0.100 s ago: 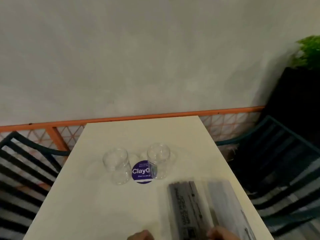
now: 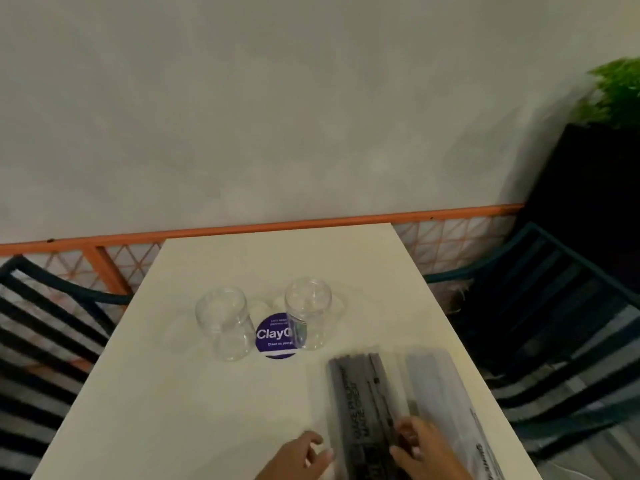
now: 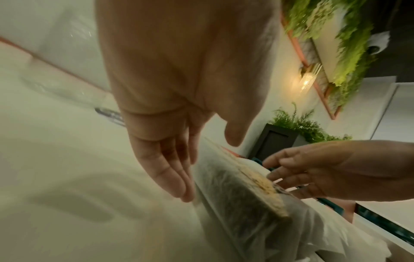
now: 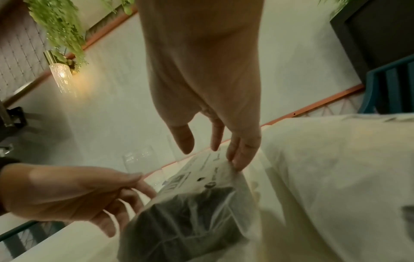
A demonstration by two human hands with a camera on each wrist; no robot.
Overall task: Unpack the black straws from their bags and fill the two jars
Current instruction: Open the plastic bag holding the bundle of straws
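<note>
At 6 o'clock, near the table's front edge, the left hand lies with fingers straight and spread at the left side of the straw bag. The right hand rests loosely spread on the bag, pinching nothing. Black straws show through printed clear plastic. The right wrist view shows its crumpled end. At 12 o'clock, two jars stand apart, with open tabletop beyond.

I see a round purple sticker on the white table. Dark slatted chairs stand on both sides, a potted green plant at the far right by the grey wall.
</note>
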